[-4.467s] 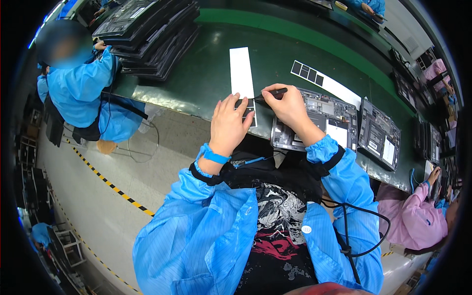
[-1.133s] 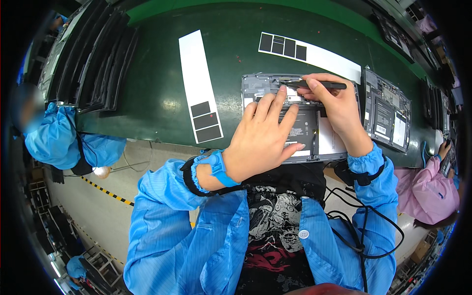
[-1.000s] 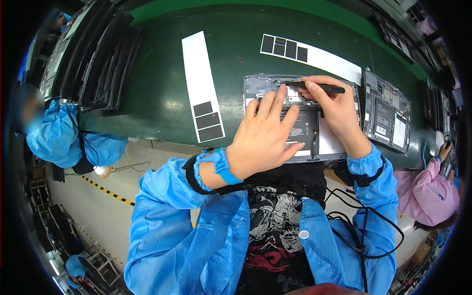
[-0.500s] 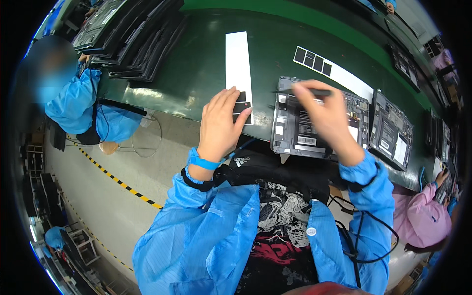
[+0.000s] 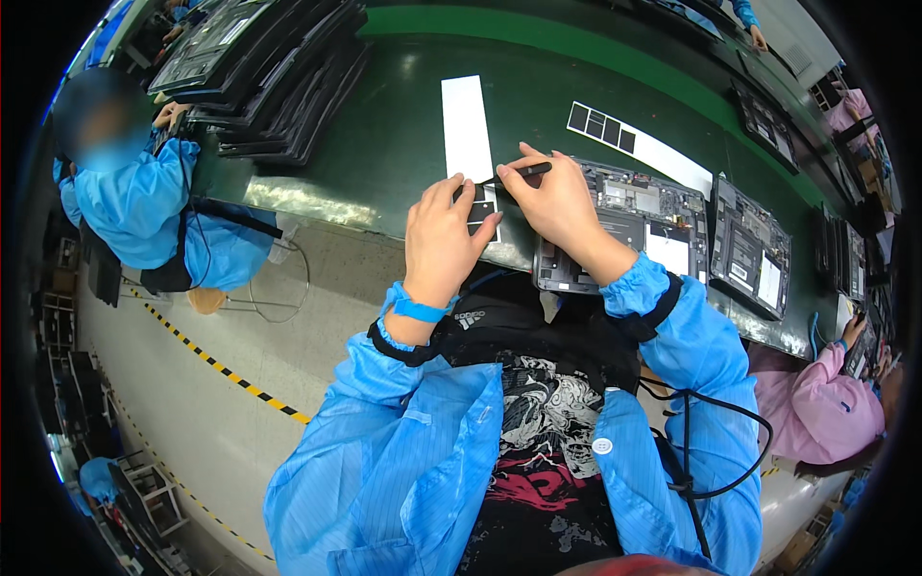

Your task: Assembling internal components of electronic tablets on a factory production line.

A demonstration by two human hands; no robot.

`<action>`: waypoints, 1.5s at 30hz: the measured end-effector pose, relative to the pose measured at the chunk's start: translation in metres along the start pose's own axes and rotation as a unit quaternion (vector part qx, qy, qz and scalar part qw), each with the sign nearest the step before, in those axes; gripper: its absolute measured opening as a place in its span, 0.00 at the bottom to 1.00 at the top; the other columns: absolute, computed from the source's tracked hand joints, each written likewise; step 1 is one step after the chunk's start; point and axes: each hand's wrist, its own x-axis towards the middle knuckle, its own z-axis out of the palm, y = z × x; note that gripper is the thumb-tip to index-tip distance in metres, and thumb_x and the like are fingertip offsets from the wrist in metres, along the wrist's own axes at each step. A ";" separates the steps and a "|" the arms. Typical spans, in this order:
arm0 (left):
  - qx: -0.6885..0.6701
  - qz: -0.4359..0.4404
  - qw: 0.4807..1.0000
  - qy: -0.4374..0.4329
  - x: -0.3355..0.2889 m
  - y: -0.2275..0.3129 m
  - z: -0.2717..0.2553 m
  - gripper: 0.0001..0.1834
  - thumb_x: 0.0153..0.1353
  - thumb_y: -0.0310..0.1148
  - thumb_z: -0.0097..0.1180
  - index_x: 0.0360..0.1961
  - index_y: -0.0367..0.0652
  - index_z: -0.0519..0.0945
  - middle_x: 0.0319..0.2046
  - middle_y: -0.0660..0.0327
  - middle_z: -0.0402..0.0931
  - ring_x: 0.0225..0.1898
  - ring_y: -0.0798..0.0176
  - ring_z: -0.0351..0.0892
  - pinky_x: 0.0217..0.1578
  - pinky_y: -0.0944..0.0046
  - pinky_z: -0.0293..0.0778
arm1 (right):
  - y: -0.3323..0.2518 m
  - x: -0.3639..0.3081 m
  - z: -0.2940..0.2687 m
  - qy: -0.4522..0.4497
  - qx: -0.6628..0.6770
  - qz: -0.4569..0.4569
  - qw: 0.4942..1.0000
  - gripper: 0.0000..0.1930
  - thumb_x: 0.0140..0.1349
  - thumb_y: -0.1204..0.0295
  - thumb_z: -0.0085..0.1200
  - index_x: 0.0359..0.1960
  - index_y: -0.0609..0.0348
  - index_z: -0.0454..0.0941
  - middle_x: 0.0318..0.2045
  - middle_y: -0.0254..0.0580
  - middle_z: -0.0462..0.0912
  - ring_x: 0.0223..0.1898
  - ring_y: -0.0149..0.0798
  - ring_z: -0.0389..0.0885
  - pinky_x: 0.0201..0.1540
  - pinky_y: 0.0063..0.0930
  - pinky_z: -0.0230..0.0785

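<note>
My left hand [image 5: 438, 238] lies with its fingers stretched over the near end of a white backing strip [image 5: 466, 125], thumb apart from the fingers. Small black adhesive pads [image 5: 487, 208] show on the strip between thumb and fingers. In my right hand [image 5: 560, 204] is a pair of black tweezers [image 5: 534, 170], their tips pointing left at the strip beside my left fingertips. Whether the tips touch a pad is too small to tell. Partly under my right forearm sits an opened laptop base [image 5: 622, 230], its inner parts exposed.
A second opened base [image 5: 752, 252] sits to the right. Behind them lies another white strip [image 5: 672, 163] with black pads. Dark panels are stacked [image 5: 288, 96] at the far left of the green table [image 5: 403, 125]. A blue-sleeved person [image 5: 134, 202] works at left, a pink-sleeved one [image 5: 816, 413] at right.
My right hand has moved left with the tweezers, from over the laptop base to the strip. My left hand stays on the strip, with small shifts.
</note>
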 end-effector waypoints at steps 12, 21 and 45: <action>0.017 0.012 1.000 0.011 -0.003 0.000 0.004 0.24 0.49 0.40 0.64 0.44 0.35 0.79 0.48 0.53 0.74 0.51 0.50 0.72 0.47 0.54 0.69 | 0.003 0.000 0.001 -0.007 0.020 0.010 1.000 0.14 0.57 0.62 0.52 0.30 0.60 0.84 0.24 0.45 0.83 0.50 0.43 0.78 0.61 0.43 0.55; 0.030 0.017 0.999 0.004 -0.003 -0.001 0.003 0.23 0.51 0.40 0.63 0.45 0.35 0.78 0.49 0.54 0.74 0.51 0.51 0.72 0.48 0.54 0.68 | -0.001 0.001 0.000 -0.018 0.040 0.029 0.999 0.11 0.57 0.67 0.56 0.32 0.63 0.83 0.25 0.45 0.84 0.32 0.37 0.83 0.59 0.33 0.62; -0.451 -0.123 0.864 -0.189 -0.013 0.057 -0.012 0.27 0.59 0.30 0.57 0.59 0.35 0.67 0.66 0.48 0.52 0.65 0.50 0.59 0.58 0.55 0.65 | 0.074 -0.147 -0.137 0.248 0.383 0.200 0.867 0.09 0.60 0.73 0.55 0.38 0.67 0.81 0.41 0.48 0.83 0.45 0.32 0.78 0.58 0.27 0.60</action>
